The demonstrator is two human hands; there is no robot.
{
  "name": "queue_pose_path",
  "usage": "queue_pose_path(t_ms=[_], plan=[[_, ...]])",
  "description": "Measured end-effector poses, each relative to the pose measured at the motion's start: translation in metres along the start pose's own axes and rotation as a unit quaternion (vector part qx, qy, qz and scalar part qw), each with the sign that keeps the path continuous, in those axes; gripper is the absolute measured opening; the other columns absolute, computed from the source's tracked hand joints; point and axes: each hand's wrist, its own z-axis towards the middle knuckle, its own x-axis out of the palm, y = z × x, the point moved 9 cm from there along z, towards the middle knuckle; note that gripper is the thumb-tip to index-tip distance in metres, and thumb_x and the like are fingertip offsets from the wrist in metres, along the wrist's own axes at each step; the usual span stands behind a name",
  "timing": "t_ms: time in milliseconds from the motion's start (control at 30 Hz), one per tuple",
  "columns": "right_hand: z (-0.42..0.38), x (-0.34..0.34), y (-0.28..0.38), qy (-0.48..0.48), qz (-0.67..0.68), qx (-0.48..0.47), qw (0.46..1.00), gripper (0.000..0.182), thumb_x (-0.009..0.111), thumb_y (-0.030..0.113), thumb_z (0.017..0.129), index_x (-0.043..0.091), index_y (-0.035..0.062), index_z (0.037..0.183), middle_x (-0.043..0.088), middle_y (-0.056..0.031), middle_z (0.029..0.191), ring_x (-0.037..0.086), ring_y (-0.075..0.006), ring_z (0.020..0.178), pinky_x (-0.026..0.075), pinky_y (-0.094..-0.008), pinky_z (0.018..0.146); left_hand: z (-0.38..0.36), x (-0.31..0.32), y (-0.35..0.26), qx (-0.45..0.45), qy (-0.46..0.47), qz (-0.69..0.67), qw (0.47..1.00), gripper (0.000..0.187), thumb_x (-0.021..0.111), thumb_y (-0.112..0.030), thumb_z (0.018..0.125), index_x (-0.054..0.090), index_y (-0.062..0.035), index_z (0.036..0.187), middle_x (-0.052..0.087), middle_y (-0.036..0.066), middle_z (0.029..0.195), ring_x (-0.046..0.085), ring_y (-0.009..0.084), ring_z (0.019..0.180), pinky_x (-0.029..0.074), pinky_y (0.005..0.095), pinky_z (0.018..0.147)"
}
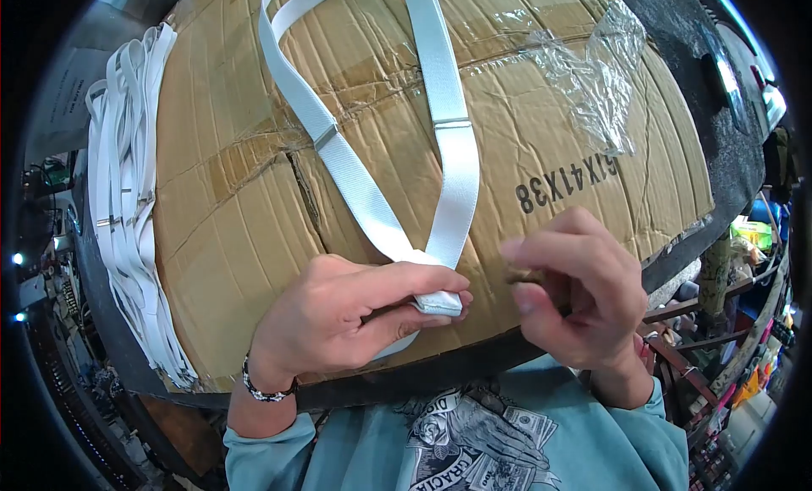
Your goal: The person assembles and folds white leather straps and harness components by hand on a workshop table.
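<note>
My left hand (351, 312) pinches the gathered ends of a white elastic strap (457, 174) between thumb and fingers. The flat, folded end (441, 304) pokes out past the fingertips towards the right. From there the strap runs up in a long loop, with a metal slider (452, 123) on one side and a second slider (326, 136) on the other. A little to the right, my right hand (584, 288) is raised with its thumb and forefinger curled close together. Something small and dark shows between those fingertips, too blurred to make out.
Under the strap lies a flattened brown cardboard sheet (228, 263) with printed numbers and torn clear tape (588, 76). A bundle of similar white straps (127, 203) hangs along its left edge. Metal bars (702, 305) and cluttered goods stand at the right.
</note>
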Motion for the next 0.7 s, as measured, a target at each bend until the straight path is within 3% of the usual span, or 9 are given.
queue_pose_path(t_ms=[33, 100, 200, 233, 400, 467, 700], plan=[[0.000, -0.001, -0.002, -0.007, 0.002, 0.004, 1.000, 0.029, 0.072, -0.006, 0.072, 0.072, -0.0030, 0.101, 0.063, -0.0102, 0.083, 0.053, -0.0128, 0.061, 0.037, -0.0264, 0.051, 0.001, 0.001, -0.001, -0.002, 0.009, 0.003, 1.000, 0.032, 0.074, 0.004, 0.084, 0.072, 0.0018, 0.116, 0.078, 0.012, 0.103, 0.078, 0.0244, 0.087, 0.061, 0.0304, 0.074], [0.000, -0.007, -0.008, -0.009, 0.005, 0.011, 1.000, 0.031, 0.074, -0.007, 0.073, 0.074, -0.0003, 0.104, 0.064, -0.0103, 0.085, 0.060, -0.0167, 0.064, 0.046, -0.0289, 0.055, 0.003, 0.002, -0.005, -0.008, 0.026, 0.008, 1.000, 0.031, 0.071, 0.009, 0.084, 0.071, 0.0100, 0.115, 0.079, 0.016, 0.102, 0.078, 0.0255, 0.096, 0.063, 0.0295, 0.081], [0.001, -0.008, -0.013, -0.024, 0.028, 0.026, 0.999, 0.029, 0.074, -0.008, 0.073, 0.074, -0.0005, 0.101, 0.064, -0.0099, 0.085, 0.055, -0.0120, 0.062, 0.040, -0.0259, 0.052, 0.003, 0.003, -0.004, -0.017, 0.032, 0.000, 0.999, 0.034, 0.072, 0.010, 0.082, 0.071, 0.0100, 0.116, 0.079, 0.016, 0.103, 0.078, 0.0254, 0.096, 0.063, 0.0296, 0.081], [-0.001, -0.007, -0.015, -0.023, 0.033, 0.070, 0.997, 0.018, 0.073, 0.001, 0.081, 0.071, -0.0060, 0.097, 0.062, -0.0099, 0.084, 0.053, -0.0135, 0.069, 0.036, -0.0261, 0.058, 0.003, 0.003, -0.004, -0.018, 0.036, 0.004, 0.999, 0.034, 0.072, 0.009, 0.082, 0.071, 0.0099, 0.116, 0.079, 0.016, 0.103, 0.078, 0.0254, 0.096, 0.063, 0.0297, 0.081], [-0.005, -0.006, -0.023, -0.056, 0.083, 0.131, 0.986, 0.019, 0.074, 0.002, 0.082, 0.070, -0.0056, 0.099, 0.062, -0.0096, 0.086, 0.054, -0.0138, 0.071, 0.037, -0.0252, 0.061, 0.004, 0.002, -0.005, -0.004, 0.041, 0.021, 0.999, 0.034, 0.074, 0.007, 0.082, 0.071, 0.0094, 0.116, 0.079, 0.016, 0.102, 0.078, 0.0253, 0.094, 0.063, 0.0296, 0.081], [-0.005, -0.005, -0.023, -0.054, 0.087, 0.120, 0.987, 0.019, 0.076, 0.001, 0.081, 0.070, -0.0047, 0.099, 0.062, -0.0100, 0.086, 0.054, -0.0138, 0.071, 0.038, -0.0253, 0.062, 0.004, 0.002, -0.006, 0.001, 0.037, 0.020, 0.999, 0.034, 0.074, 0.007, 0.082, 0.072, 0.0089, 0.115, 0.079, 0.015, 0.102, 0.078, 0.0248, 0.094, 0.062, 0.0294, 0.081], [0.010, 0.014, 0.012, 0.040, 0.034, -0.062, 0.997, 0.028, 0.079, -0.002, 0.070, 0.073, 0.0001, 0.097, 0.064, -0.0115, 0.085, 0.059, -0.0169, 0.065, 0.044, -0.0286, 0.055, 0.006, -0.001, -0.013, 0.005, 0.031, 0.075, 0.997, 0.040, 0.078, 0.003, 0.077, 0.073, 0.0022, 0.116, 0.078, 0.014, 0.094, 0.078, 0.0256, 0.082, 0.059, 0.0312, 0.070]])
